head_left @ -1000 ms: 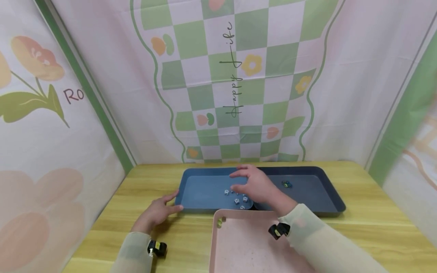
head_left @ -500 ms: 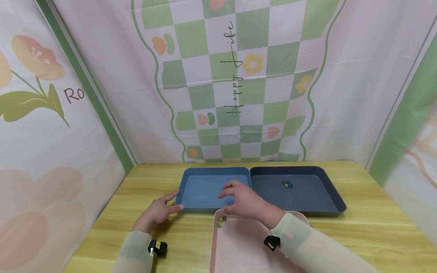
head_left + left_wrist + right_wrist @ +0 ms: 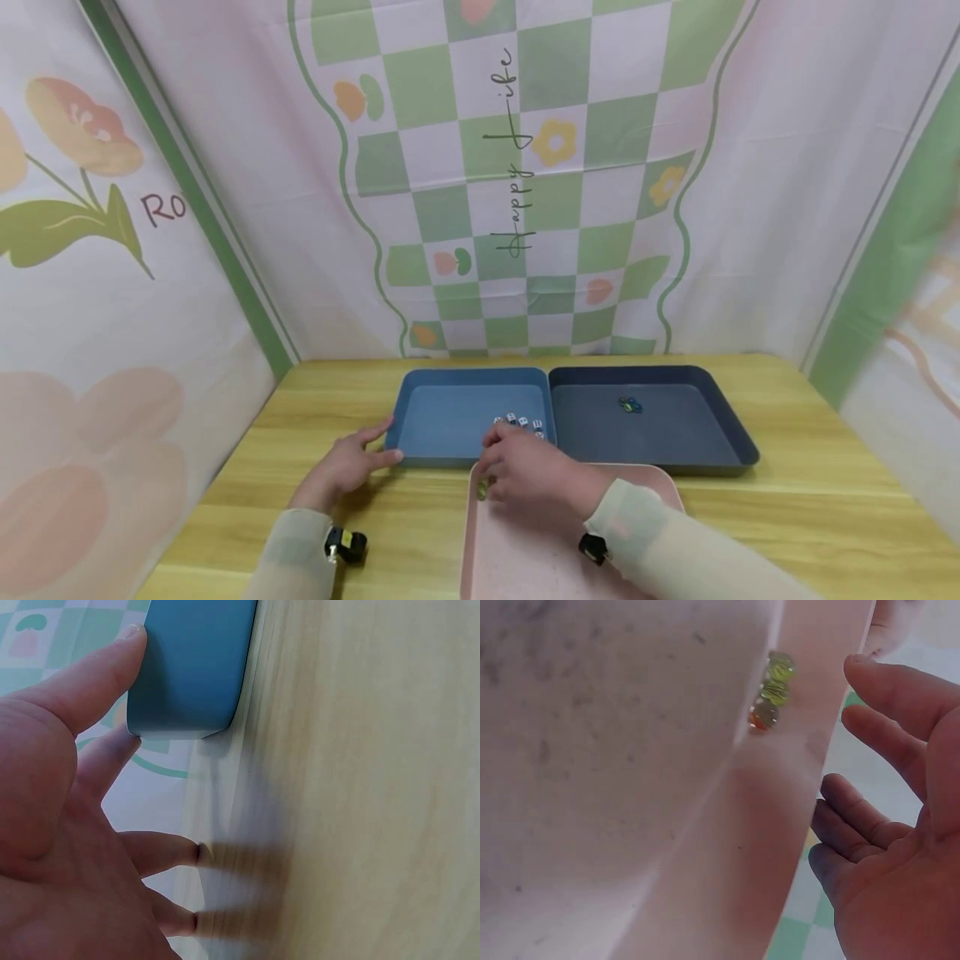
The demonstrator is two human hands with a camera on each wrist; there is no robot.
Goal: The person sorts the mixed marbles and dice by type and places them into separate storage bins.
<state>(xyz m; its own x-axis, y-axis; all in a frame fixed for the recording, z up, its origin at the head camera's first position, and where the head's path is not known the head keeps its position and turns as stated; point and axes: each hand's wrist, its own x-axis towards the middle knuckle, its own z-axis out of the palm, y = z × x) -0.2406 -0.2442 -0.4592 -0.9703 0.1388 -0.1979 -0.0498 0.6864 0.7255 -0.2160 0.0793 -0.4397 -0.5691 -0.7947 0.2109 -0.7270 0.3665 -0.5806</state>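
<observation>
My left hand [image 3: 347, 468] rests at the left end of the light blue tray [image 3: 442, 417], thumb and forefinger touching its corner. In the left wrist view, the other fingertips meet the wooden table [image 3: 360, 787]. My right hand [image 3: 528, 473] hovers over the far left corner of the pink tray [image 3: 525, 554], fingers loosely bent and holding nothing. Close by, in the right wrist view, three small glass marbles [image 3: 774, 691] lie in a row against that tray's wall; two are yellow-green, one clear with orange. Several white dice [image 3: 522, 422] sit in the blue tray, partly hidden behind the right hand.
A dark grey-blue tray [image 3: 652, 433] stands right of the blue one, with a small cluster of blue-green marbles [image 3: 631, 405] in it. Behind the table hangs a checked curtain [image 3: 495, 208].
My right hand has moved left and nearer, from above the dice to the pink tray's corner. Its fingers have drawn in somewhat. The left hand has stayed still.
</observation>
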